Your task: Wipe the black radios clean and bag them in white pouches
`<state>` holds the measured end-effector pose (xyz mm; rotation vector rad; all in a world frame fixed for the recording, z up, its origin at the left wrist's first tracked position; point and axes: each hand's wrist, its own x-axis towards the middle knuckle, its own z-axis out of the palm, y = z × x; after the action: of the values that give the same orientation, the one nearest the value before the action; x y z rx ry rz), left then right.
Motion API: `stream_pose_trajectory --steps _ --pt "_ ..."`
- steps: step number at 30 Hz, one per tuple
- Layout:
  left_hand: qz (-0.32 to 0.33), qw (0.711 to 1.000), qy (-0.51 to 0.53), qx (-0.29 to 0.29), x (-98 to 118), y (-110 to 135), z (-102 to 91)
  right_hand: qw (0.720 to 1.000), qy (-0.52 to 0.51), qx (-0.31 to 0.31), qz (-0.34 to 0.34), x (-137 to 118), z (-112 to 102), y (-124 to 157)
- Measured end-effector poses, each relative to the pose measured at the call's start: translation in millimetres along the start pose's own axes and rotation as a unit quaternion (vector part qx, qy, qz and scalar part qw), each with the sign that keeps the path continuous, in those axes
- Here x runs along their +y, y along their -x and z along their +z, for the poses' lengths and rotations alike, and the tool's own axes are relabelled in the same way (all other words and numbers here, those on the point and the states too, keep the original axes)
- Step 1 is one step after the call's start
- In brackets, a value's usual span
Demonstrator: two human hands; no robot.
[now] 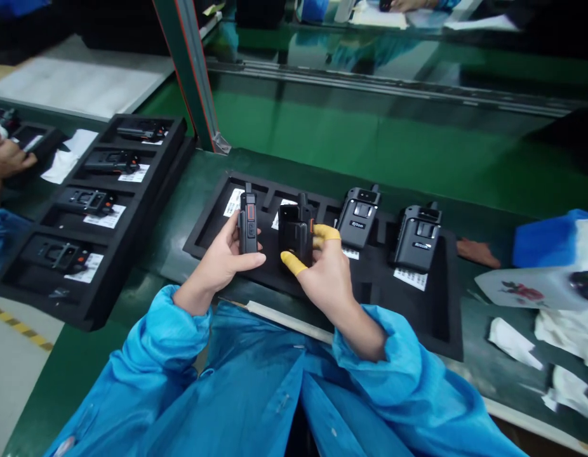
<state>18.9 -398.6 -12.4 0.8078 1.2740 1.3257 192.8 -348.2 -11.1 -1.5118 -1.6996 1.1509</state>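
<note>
Upright in my left hand [222, 257] is a black two-way radio [249, 222], turned side-on so its edge with a red-outlined button shows. My right hand [325, 263], with yellow finger cots on thumb and index finger, grips a second black two-way radio [294, 236] by its sides. Both are held over the black foam tray [317, 279], apart from each other. In the tray's right part lie two more radios [358, 219], [416, 238] marked "Rjton", back side up. White barcode labels [410, 279] show in the tray's compartments.
Another foam tray [101, 279] with several radios sits stacked at the left. Beyond it a co-worker's hand [6, 155] shows. A green metal post [192, 76] rises behind. At right are a blue box [544, 241], a flower-printed white object [527, 287] and crumpled white cloth [567, 333].
</note>
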Motion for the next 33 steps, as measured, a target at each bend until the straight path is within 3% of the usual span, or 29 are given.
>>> stream_pose_trajectory --steps 2,4,9,13,17,19,20,23,26,30,33 --pt "0.034 0.999 -0.039 0.009 -2 1 3.4 0.996 -0.091 0.000 -0.007 7 -3 1" --pt "0.110 0.987 -0.111 0.043 -7 1 6.8 0.983 -0.180 0.005 -0.029 13 -7 3" --pt "0.308 0.880 -0.326 0.155 -16 -1 14.6 0.968 -0.241 0.035 -0.068 18 -21 9" --pt "0.424 0.809 -0.376 0.157 -19 -2 19.2 0.959 -0.253 0.053 -0.115 19 -27 15" --pt "0.463 0.791 -0.371 0.145 -18 0 22.8 0.949 -0.267 0.063 -0.154 24 -29 19" --pt "0.440 0.815 -0.353 0.134 -16 2 25.2 0.951 -0.266 0.064 -0.141 27 -30 20" --pt "0.409 0.840 -0.333 0.129 -15 4 26.7 0.953 -0.271 0.061 -0.125 28 -31 20" --pt "0.245 0.935 -0.223 0.129 -7 8 31.6 0.940 -0.333 0.027 -0.065 28 -37 19" --pt "0.096 0.988 -0.072 0.100 2 9 34.4 0.902 -0.426 -0.071 0.029 26 -47 16" --pt "-0.056 0.994 0.094 0.020 6 7 35.4 0.828 -0.514 -0.133 0.182 21 -58 13" --pt "-0.080 0.986 0.147 0.012 9 9 35.9 0.788 -0.559 -0.135 0.219 15 -61 13"
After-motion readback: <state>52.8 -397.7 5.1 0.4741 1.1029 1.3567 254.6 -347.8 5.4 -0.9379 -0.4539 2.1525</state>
